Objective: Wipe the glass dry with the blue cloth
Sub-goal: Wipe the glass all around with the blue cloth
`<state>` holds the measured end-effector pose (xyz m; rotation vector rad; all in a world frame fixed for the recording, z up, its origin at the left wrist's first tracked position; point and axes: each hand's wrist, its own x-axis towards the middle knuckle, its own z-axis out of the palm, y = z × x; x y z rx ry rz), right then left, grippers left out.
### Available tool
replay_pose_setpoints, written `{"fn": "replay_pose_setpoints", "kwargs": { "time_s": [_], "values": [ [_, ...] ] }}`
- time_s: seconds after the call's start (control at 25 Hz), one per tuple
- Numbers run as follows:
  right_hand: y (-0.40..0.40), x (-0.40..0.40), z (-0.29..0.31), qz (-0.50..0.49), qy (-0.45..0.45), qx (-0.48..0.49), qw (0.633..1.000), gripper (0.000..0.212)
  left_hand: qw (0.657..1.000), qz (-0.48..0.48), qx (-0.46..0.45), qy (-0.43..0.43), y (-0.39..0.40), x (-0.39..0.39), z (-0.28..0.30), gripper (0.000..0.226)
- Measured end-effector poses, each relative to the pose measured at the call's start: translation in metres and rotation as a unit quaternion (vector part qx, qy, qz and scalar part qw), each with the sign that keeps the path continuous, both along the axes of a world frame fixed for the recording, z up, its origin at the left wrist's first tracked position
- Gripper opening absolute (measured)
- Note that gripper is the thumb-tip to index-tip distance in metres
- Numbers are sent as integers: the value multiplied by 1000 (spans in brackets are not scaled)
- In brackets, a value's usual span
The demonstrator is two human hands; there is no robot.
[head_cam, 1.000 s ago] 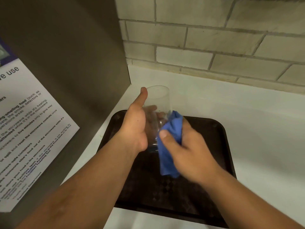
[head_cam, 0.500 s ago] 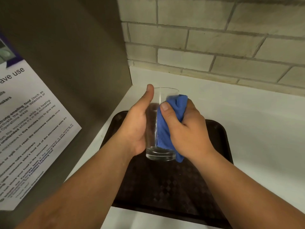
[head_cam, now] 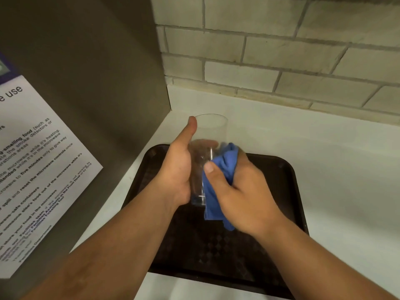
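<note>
Left hand (head_cam: 176, 169) grips the glass (head_cam: 205, 152) upright over the dark tray (head_cam: 281, 191) while the right hand (head_cam: 242, 191) clutches the blue cloth (head_cam: 218, 180), pressing it against the glass's side.

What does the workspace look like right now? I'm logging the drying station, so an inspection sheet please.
Surface: white counter with a dark tray on it.
Job's things: clear glass, upright, held above the tray; blue cloth pressed to its side.
Clutter: nothing seen.
Grippers: left hand grips the glass; right hand clutches the cloth.
Cables: nothing seen.
Surroundings: brick wall behind; grey panel with a printed notice on the left.
</note>
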<state>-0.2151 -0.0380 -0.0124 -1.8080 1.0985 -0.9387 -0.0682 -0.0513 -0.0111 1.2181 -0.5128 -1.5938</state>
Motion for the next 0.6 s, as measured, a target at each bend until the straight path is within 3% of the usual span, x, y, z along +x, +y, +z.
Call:
{"fn": "replay_pose_setpoints", "kwargs": {
  "time_s": [0.16,0.36,0.52,0.6],
  "values": [
    [-28,3,13,-102,-41,73,991,43,995,-75,-53,37,3,-1,4,81],
    [-22,7,3,-102,-44,14,994,36,997,-62,-51,14,7,-6,7,77],
    [-34,1,4,-113,-59,93,987,45,999,-42,-30,14,5,-8,10,78],
    [-26,-9,2,-58,-46,127,989,46,1000,0,14,28,0,-5,10,86]
  ]
}}
